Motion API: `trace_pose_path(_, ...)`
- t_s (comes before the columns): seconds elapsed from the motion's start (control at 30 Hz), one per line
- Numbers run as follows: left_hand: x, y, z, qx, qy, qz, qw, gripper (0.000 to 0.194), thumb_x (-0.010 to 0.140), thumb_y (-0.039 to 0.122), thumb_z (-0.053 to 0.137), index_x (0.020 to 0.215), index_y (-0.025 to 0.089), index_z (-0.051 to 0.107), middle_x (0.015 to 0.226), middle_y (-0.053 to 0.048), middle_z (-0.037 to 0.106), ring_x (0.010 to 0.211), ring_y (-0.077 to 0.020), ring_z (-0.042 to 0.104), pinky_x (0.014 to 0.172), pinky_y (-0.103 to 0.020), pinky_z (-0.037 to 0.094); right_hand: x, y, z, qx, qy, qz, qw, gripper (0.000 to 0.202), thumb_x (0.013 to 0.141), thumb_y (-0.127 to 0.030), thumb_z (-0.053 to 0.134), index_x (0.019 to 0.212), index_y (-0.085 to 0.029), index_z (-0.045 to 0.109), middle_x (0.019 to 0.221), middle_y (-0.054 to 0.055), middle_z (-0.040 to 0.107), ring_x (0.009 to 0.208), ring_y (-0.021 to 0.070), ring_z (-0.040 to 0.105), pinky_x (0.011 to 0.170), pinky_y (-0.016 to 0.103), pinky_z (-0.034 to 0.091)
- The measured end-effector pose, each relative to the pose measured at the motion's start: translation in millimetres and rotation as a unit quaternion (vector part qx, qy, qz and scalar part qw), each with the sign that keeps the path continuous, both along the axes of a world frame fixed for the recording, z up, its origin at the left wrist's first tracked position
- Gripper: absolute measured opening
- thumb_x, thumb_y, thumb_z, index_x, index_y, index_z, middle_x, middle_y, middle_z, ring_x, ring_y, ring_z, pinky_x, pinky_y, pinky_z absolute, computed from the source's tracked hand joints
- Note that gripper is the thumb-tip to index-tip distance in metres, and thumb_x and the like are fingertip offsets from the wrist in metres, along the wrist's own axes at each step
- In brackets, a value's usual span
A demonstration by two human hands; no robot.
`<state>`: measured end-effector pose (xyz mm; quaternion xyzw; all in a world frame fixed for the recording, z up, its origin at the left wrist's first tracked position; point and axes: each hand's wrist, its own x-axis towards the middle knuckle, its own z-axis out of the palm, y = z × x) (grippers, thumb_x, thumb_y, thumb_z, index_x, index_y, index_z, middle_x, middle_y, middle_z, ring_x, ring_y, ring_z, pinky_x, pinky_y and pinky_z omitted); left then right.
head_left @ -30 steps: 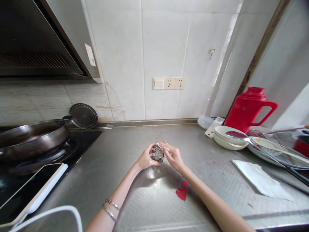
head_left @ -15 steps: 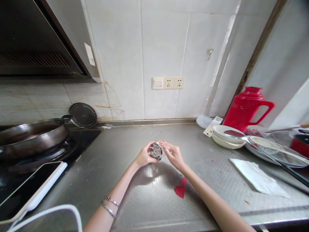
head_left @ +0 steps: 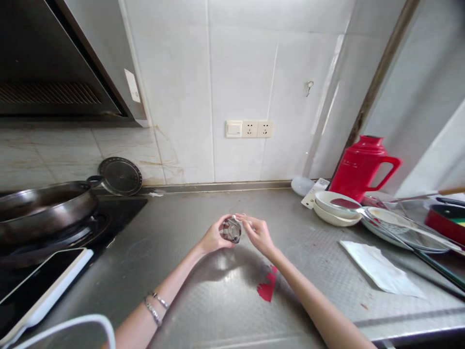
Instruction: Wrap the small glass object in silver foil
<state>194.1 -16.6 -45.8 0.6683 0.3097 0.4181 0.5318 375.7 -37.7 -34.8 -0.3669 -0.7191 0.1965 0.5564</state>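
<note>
My left hand [head_left: 213,237] is wrapped round a small, clear glass-like container [head_left: 231,231], with thumb and fingers on its left side. The container is tilted so its round open top or base faces me; which one I cannot tell. My right hand [head_left: 258,234] is at the container's upper right edge, fingers closed together. A bit of something white [head_left: 249,224] shows at its fingers, too small to name. Between my forearms a torn red scrap [head_left: 267,285] lies on the steel counter [head_left: 232,310].
At left a steel pan [head_left: 47,206] sits on the stove, with a phone-like device [head_left: 39,295] and white cable in front. Stacked bowls [head_left: 336,217], plates, a red thermos [head_left: 358,169] and a white paper napkin [head_left: 379,269] are at right.
The view has shifted slightly, so everything sits a little further left and lower. My right fingers have moved slightly along the container's upper edge; my left hand keeps its hold.
</note>
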Motion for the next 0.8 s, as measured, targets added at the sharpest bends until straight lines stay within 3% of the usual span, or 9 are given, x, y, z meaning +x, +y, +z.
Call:
trace_pose_path(0.13,-7,0,0.0,0.002,-0.012,-0.002,1.000,0.087,0.046,0.006,0.082,0.125,0.018,0.048,0.127,-0.015,0.056,0.113,-0.0303,0.055,0.081,-0.034,0.052,-1,-4,0.7,0.053,-0.020,0.018,0.998,0.030,0.093,-0.031,0.045,0.105,-0.024,0.072,0.108,0.006,0.071,0.106,0.0237,0.065,0.103,0.050,0.044)
trace_pose_path(0.3,-9,-3,0.2,0.024,-0.016,-0.033,0.999,0.085,0.049,0.006,0.080,0.126,0.020,0.046,0.134,-0.015,0.051,0.118,-0.0311,0.052,0.085,-0.035,0.051,-7,-13,4.3,0.122,-0.105,0.072,0.984,0.033,0.094,-0.022,0.044,0.121,-0.025,0.062,0.124,0.007,0.063,0.120,0.0234,0.056,0.106,0.051,0.040)
trace_pose_path(0.4,-5,-6,-2.5,0.028,-0.003,-0.041,0.999,0.086,0.049,0.005,0.079,0.128,0.019,0.047,0.133,-0.015,0.051,0.117,-0.0313,0.053,0.085,-0.035,0.051,-7,-12,4.9,0.111,-0.127,0.074,0.983,0.034,0.095,-0.023,0.043,0.124,-0.026,0.060,0.124,0.006,0.063,0.120,0.0232,0.056,0.107,0.052,0.040)
trace_pose_path(0.57,-3,-8,-3.5,0.002,0.006,-0.022,1.000,0.091,0.045,0.006,0.082,0.129,0.018,0.046,0.130,-0.016,0.053,0.115,-0.0318,0.053,0.079,-0.033,0.052,2,-4,4.1,0.064,-0.098,0.045,0.992,0.031,0.095,-0.028,0.043,0.112,-0.026,0.068,0.114,0.005,0.069,0.109,0.0229,0.064,0.104,0.051,0.043)
trace_pose_path(0.8,-7,-3,-2.4,-0.043,-0.088,-0.011,0.995,0.082,0.047,0.010,0.084,0.121,0.019,0.051,0.129,-0.015,0.055,0.112,-0.0306,0.057,0.085,-0.036,0.050,-5,-12,4.1,0.096,-0.065,0.050,0.992,0.030,0.095,-0.027,0.044,0.115,-0.026,0.067,0.120,0.006,0.066,0.117,0.0237,0.059,0.105,0.050,0.042)
